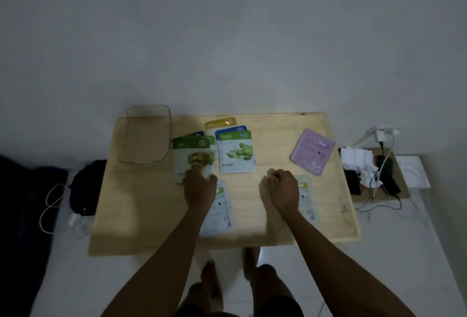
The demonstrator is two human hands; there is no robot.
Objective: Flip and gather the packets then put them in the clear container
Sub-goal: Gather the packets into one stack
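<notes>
Left hand (199, 186) fingers pinching the olive packet (193, 158) on the counter (265, 144), beside the clear container (146, 134). Right hand (280, 187) curled shut, empty. Risk: slick packets sliding apart, pink packet (312, 151) forgotten.

**Wooden table and its load**

A pale wooden table (255, 225) stands on a white floor (379, 266). On its far left corner sits an empty clear container (146, 137). Just right of it lie face-up packets: an olive packet (193, 157), an aloe packet (235, 152) overlapping a blue packet (231, 130), and a yellow packet (220, 123) behind them. A pink packet (312, 151) lies tilted, well apart at the right. Two white packets lie face-down near the front, one left (221, 213), one right (307, 200), each partly hidden by an arm.
</notes>
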